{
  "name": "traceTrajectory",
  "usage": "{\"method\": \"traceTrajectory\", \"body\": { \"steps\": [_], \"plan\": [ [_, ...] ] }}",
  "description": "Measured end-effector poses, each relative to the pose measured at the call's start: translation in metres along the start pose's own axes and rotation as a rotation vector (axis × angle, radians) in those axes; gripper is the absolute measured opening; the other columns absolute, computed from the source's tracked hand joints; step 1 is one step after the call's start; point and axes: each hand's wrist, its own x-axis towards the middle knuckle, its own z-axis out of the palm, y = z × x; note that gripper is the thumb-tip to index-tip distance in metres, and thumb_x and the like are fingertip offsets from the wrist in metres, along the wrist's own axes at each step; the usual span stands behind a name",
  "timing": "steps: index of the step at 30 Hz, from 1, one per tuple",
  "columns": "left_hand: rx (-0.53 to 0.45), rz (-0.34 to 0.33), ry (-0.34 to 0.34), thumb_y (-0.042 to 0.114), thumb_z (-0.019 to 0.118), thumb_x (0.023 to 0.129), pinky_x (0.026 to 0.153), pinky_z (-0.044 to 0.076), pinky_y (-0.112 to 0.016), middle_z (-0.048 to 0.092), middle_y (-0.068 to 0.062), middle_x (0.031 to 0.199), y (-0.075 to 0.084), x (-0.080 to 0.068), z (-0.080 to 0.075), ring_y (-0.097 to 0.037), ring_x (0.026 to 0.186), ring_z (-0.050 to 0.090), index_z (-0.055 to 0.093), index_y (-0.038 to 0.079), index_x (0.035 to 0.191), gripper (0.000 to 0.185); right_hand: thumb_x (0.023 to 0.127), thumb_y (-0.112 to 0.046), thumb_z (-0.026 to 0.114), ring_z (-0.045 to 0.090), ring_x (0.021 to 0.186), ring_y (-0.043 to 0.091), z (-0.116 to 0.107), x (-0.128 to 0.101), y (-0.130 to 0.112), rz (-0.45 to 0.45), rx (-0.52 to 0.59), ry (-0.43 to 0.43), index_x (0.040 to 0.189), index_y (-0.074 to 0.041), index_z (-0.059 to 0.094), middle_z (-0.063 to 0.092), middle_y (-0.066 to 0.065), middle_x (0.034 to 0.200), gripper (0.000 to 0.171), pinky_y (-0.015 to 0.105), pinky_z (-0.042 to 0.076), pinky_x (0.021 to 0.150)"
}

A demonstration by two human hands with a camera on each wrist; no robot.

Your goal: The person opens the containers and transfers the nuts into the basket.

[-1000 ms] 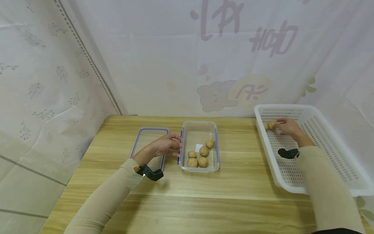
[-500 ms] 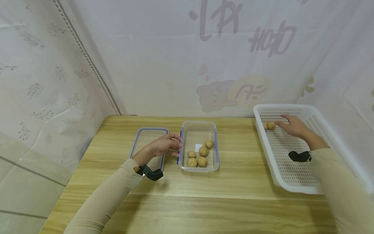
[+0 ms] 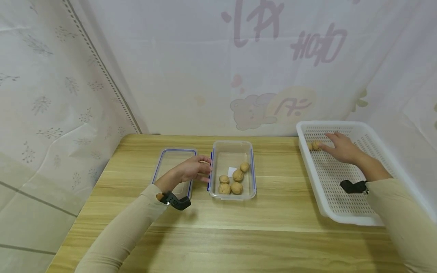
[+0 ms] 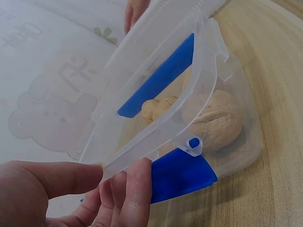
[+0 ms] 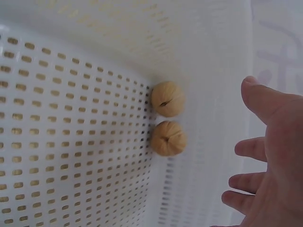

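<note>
Right hand [image 3: 341, 147], fingers spread, hovers beside two walnuts [image 5: 168, 118] in the basket [image 3: 375, 220] corner. Left hand [image 3: 192, 170] pinches the box [image 3: 232, 195] rim. Picking step, I'd say: next, close on one.

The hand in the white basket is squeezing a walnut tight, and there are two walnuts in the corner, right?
Not quite. The right hand is open, fingers spread, holding nothing; the right wrist view shows it beside the two walnuts, not gripping either. Two walnuts do sit in the corner of the white basket.
</note>
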Motion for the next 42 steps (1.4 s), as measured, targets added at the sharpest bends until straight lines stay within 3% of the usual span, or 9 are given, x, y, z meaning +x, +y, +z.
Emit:
{"method": "traceTrajectory", "body": {
  "steps": [9,24,42],
  "plan": [
    [-0.003,-0.004,0.004,-0.003,0.052,0.101,0.088,0.063,-0.04,0.051,-0.011,0.104,0.001,0.001,-0.001,-0.02,0.092,0.057,0.038,-0.008,0.139,0.041,0.108,-0.041,0.048,0.018,0.136,0.068,-0.004,-0.004,-0.022,-0.061,-0.039,0.036,0.15,0.018,0.026,0.017,0.052,0.148,0.076,0.08,0.018,0.111],
    [0.008,0.003,-0.001,-0.003,0.053,0.101,0.087,0.063,-0.041,0.052,-0.011,0.103,0.0,-0.001,0.0,-0.02,0.092,0.056,0.038,-0.009,0.139,0.041,0.104,-0.038,0.058,0.017,0.141,0.063,-0.01,-0.004,-0.067,-0.162,-0.014,0.048,0.152,0.013,0.029,0.017,0.046,0.153,0.076,0.077,0.017,0.114],
    [0.005,0.001,0.003,-0.003,0.053,0.101,0.085,0.064,-0.038,0.051,-0.012,0.105,-0.001,-0.001,0.0,-0.021,0.093,0.056,0.038,-0.008,0.138,0.041,0.105,-0.035,0.058,0.014,0.143,0.061,-0.008,0.0,-0.112,-0.261,-0.007,-0.009,0.154,0.011,0.028,0.017,0.043,0.156,0.074,0.075,0.016,0.116]
  ]
}}
